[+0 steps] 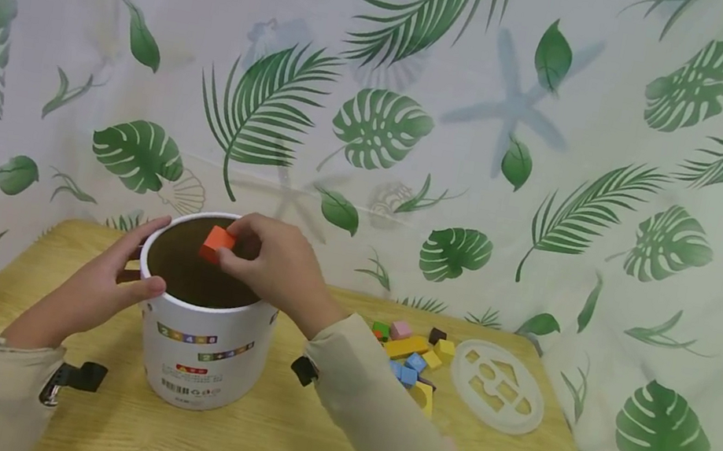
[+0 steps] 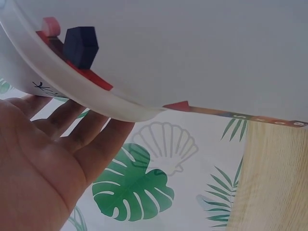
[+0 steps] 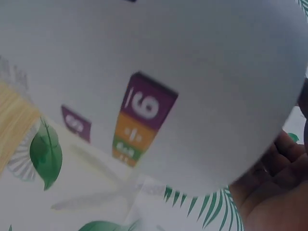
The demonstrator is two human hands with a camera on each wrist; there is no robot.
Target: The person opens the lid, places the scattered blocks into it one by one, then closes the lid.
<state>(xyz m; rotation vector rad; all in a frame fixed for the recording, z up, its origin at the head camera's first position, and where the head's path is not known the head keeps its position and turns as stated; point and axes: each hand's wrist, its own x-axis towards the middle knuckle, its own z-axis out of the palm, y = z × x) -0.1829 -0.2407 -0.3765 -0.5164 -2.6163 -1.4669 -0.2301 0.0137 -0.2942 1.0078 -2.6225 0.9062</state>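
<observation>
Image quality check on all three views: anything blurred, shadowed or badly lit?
Head view: evenly lit and sharp, faint starfish shadows on the curtain. Left wrist view: bucket close and soft, left hand in dim light. Right wrist view: bucket wall fills the frame, its printed labels blurred; right hand dark at the corner.

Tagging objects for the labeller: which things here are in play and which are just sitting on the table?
In play:
right hand pinching orange block
left hand steadying white tub

Lying about:
loose coloured blocks
white shape-sorter lid
wooden table
</observation>
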